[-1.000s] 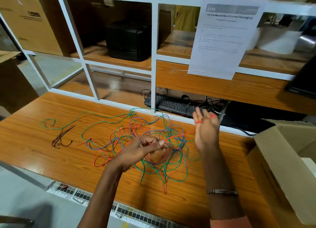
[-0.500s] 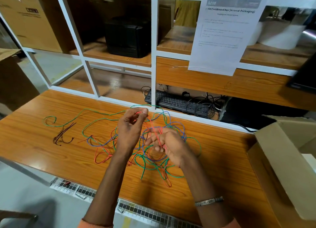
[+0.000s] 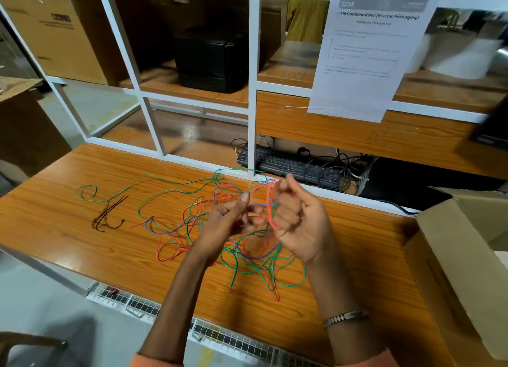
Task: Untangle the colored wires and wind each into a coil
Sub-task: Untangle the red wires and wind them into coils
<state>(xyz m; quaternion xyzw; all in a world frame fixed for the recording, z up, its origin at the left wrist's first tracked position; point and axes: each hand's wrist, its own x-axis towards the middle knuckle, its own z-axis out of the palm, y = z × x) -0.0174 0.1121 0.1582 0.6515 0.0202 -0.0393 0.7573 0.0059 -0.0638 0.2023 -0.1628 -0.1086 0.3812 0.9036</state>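
Wires [image 3: 220,229]: red, green and blue strands lie in one loose tangle on the counter [image 3: 68,229], in front of the keyboard [image 3: 288,164]. No finished coil of these colours is in view.

Right hand [image 3: 299,223], raised above the tangle: fingers curled, with a red wire [image 3: 270,204] looped around them in what looks like several turns. Left hand [image 3: 225,223], just beside it: thumb and forefinger pinch the red strand where it feeds toward the loops.

Judged step: winding red onto the right fingers, early in the task.

Notes for doing it well:
- keep light tension from the left pinch so the turns lie side by side;
- feed slowly, since the red tail runs back into the tangle and could drag green and blue up with it;
- stop and free any crossing by hand, no yanking.

Dark wire bundle [image 3: 105,215] lies apart, left of the tangle.
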